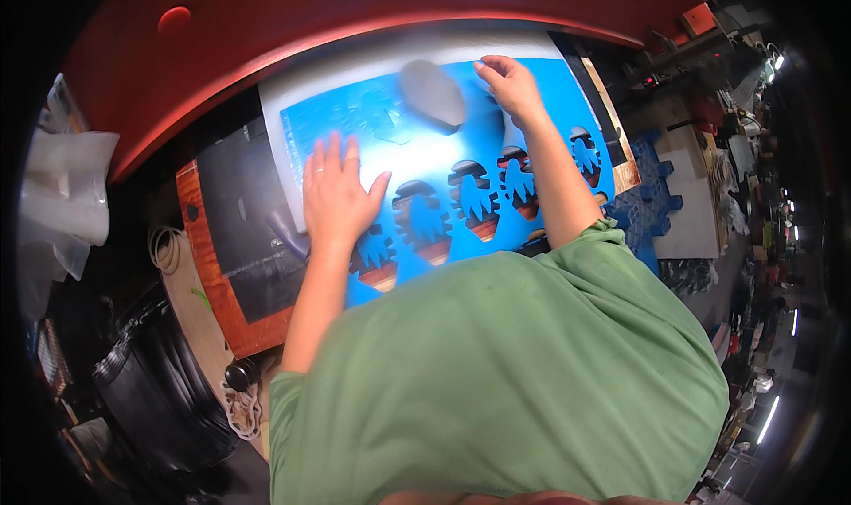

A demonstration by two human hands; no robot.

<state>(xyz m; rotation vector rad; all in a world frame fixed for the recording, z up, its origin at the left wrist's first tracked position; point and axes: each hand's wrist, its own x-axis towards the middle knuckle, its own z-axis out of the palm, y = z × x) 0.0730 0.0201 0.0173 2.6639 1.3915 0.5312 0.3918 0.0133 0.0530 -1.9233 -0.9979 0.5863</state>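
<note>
A bright blue sheet (337,106) lies over a white board, with a row of jagged cut-outs along its near side. My left hand (341,195) rests flat on the sheet's left part, fingers spread. Toward the far right of the sheet is my right hand (510,84), fingers curled and thumb against them; what they hold, if anything, is too small to make out. Between the hands, closer to the right one, a grey rounded piece (432,93) appears blurred over the sheet. A curved grey band (288,235) sits just left of my left wrist.
A large red machine beam (222,49) spans the far side. Under the board is a dark worktable with a reddish-brown edge (208,257). Blue cut scraps (651,195) are at the right, clear plastic sheeting (75,186) at the left, and black folded material (164,381) at lower left.
</note>
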